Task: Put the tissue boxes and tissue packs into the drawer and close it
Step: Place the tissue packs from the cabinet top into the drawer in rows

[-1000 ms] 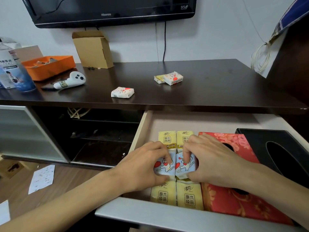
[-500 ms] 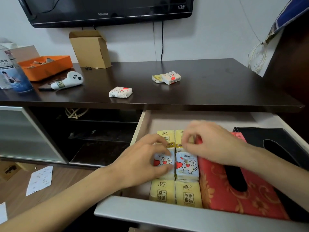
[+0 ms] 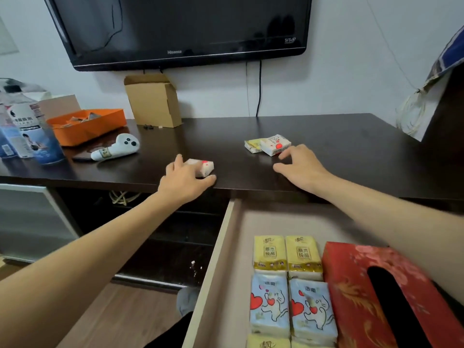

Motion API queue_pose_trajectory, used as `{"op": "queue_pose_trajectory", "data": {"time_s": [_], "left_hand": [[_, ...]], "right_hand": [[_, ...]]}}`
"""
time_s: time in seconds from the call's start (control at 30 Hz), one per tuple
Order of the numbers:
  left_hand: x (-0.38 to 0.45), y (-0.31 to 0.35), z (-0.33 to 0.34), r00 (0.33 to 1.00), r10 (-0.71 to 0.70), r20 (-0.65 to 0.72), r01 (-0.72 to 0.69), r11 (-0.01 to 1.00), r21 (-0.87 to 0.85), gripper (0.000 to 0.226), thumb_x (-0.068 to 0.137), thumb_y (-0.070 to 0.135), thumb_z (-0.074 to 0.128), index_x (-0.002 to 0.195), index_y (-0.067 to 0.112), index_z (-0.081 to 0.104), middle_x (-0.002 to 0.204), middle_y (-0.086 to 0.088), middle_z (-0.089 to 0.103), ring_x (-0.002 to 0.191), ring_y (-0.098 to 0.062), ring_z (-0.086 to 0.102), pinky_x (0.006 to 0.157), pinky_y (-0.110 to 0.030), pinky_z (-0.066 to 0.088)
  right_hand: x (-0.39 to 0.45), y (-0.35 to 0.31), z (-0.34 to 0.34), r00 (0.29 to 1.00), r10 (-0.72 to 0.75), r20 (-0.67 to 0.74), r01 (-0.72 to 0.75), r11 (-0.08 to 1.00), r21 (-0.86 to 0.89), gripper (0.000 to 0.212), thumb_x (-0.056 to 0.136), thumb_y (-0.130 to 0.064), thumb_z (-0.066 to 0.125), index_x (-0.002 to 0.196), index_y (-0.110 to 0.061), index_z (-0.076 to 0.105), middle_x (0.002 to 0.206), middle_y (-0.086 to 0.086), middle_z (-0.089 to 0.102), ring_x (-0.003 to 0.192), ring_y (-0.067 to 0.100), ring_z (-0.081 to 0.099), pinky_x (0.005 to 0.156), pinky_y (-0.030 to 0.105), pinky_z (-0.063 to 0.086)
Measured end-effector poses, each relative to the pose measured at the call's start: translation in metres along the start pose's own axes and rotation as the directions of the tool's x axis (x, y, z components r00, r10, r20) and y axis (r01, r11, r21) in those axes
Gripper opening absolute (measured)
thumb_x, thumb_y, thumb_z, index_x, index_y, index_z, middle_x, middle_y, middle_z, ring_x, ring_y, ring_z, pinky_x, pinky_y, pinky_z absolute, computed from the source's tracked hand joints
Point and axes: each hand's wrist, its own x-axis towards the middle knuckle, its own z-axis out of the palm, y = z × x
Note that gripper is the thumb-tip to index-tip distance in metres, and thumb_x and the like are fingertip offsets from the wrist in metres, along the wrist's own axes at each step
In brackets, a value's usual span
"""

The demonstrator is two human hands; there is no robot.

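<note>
Dark wood runs across the cabinet top under a wall-mounted television, and both bare hands are out over it. On the left, the left hand has its fingers curled over a white tissue pack close to the near edge, thumb at the pack's near side; it looks to be closing on the pack, though whether the pack is truly pinched I cannot tell. To the right, the right hand is spread open, fingertips just short of a pair of packs lying together farther back, one yellow, one white with a red heart; it holds nothing.

Reaching with both hands at once probably gathers the last loose packs in one trip. Below and nearer, the open drawer already holds yellow packs and blue cartoon packs laid in tidy rows, tight against a red tissue box on their right, likely packed so to leave bare floor at the far end for what remains.

Far left on the top sit an orange tray, a white controller and a cardboard box, none part of the job.
</note>
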Motion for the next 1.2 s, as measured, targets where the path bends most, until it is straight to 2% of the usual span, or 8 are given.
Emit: {"op": "queue_pose_trajectory", "data": {"time_s": [0.1, 0.27, 0.47, 0.73, 0.9, 0.97, 1.1, 1.2], "left_hand": [[0.017, 0.001, 0.011, 0.998, 0.058, 0.016, -0.058, 0.998, -0.025, 0.059, 0.089, 0.064, 0.053, 0.136, 0.028, 0.059, 0.134, -0.011, 0.058, 0.120, -0.034, 0.056, 0.100, -0.046, 0.046], [0.035, 0.018, 0.017, 0.981, 0.187, 0.060, -0.163, 0.946, -0.281, 0.047, 0.089, 0.062, 0.056, 0.115, 0.028, 0.076, 0.121, -0.002, 0.073, 0.112, -0.020, 0.065, 0.098, -0.043, 0.052], [0.042, 0.040, 0.017, 0.972, 0.230, 0.058, -0.195, 0.915, -0.354, 0.030, 0.084, 0.051, 0.072, 0.094, 0.025, 0.083, 0.096, 0.003, 0.074, 0.090, -0.013, 0.067, 0.079, -0.026, 0.048], [0.016, 0.055, -0.008, 0.931, 0.341, 0.130, -0.323, 0.935, -0.145, 0.037, 0.075, 0.044, 0.080, 0.107, 0.024, 0.080, 0.114, 0.007, 0.072, 0.082, -0.007, 0.060, 0.075, -0.027, 0.044], [-0.022, 0.058, -0.015, 0.893, 0.438, 0.101, -0.433, 0.899, -0.067, 0.057, 0.070, 0.052, 0.079, 0.119, 0.024, 0.071, 0.115, 0.004, 0.073, 0.096, -0.015, 0.065, 0.081, -0.031, 0.052], [-0.040, 0.058, -0.019, 0.892, 0.442, 0.093, -0.425, 0.891, -0.156, 0.059, 0.071, 0.050, 0.080, 0.123, 0.024, 0.066, 0.118, 0.005, 0.071, 0.101, -0.012, 0.065, 0.086, -0.031, 0.054], [-0.099, 0.049, -0.034, 0.849, 0.514, 0.125, -0.424, 0.802, -0.421, 0.052, 0.072, 0.040, 0.085, 0.119, 0.030, 0.065, 0.109, 0.017, 0.071, 0.101, 0.003, 0.064, 0.077, -0.014, 0.051], [-0.154, 0.038, -0.036, 0.754, 0.608, 0.248, -0.418, 0.735, -0.534, 0.048, 0.070, 0.032, 0.087, 0.114, 0.034, 0.067, 0.108, 0.017, 0.071, 0.103, -0.003, 0.066, 0.074, -0.017, 0.055]], "right_hand": [[0.030, 0.006, 0.008, 0.994, 0.003, -0.107, -0.003, 1.000, 0.001, 0.043, 0.088, -0.036, 0.072, 0.125, -0.014, 0.069, 0.141, 0.012, 0.049, 0.134, 0.031, 0.044, 0.104, 0.035, 0.037], [0.070, 0.012, 0.019, 0.993, 0.026, -0.113, -0.036, 0.996, -0.082, 0.076, 0.081, -0.061, 0.073, 0.137, -0.014, 0.052, 0.140, 0.012, 0.049, 0.130, 0.032, 0.046, 0.101, 0.043, 0.043], [0.082, 0.016, 0.024, 0.992, 0.002, -0.129, -0.018, 0.992, -0.125, 0.057, 0.079, -0.049, 0.078, 0.125, -0.022, 0.055, 0.131, 0.007, 0.060, 0.119, 0.028, 0.058, 0.082, 0.038, 0.050], [0.001, 0.002, -0.002, 0.979, -0.049, -0.196, 0.116, 0.930, 0.348, 0.044, 0.070, -0.033, 0.078, 0.106, -0.029, 0.053, 0.117, -0.002, 0.061, 0.102, 0.013, 0.059, 0.065, 0.024, 0.042], [-0.097, 0.001, -0.043, 0.985, -0.162, -0.052, 0.169, 0.889, 0.425, 0.040, 0.063, -0.050, 0.082, 0.092, -0.038, 0.057, 0.099, -0.007, 0.070, 0.097, 0.013, 0.071, 0.076, 0.031, 0.055], [-0.133, 0.003, -0.060, 0.978, -0.205, 0.047, 0.170, 0.901, 0.399, 0.040, 0.062, -0.057, 0.083, 0.089, -0.038, 0.061, 0.094, -0.011, 0.072, 0.092, 0.007, 0.072, 0.076, 0.027, 0.056], [-0.194, 0.011, -0.086, 0.932, -0.210, 0.297, 0.132, 0.956, 0.261, 0.062, 0.062, -0.077, 0.077, 0.104, -0.033, 0.064, 0.097, -0.006, 0.071, 0.084, 0.021, 0.071, 0.083, 0.048, 0.057], [-0.230, 0.011, -0.094, 0.856, -0.281, 0.434, 0.204, 0.955, 0.217, 0.061, 0.070, -0.078, 0.073, 0.112, -0.036, 0.061, 0.100, -0.012, 0.068, 0.090, 0.011, 0.066, 0.081, 0.033, 0.054]]}}
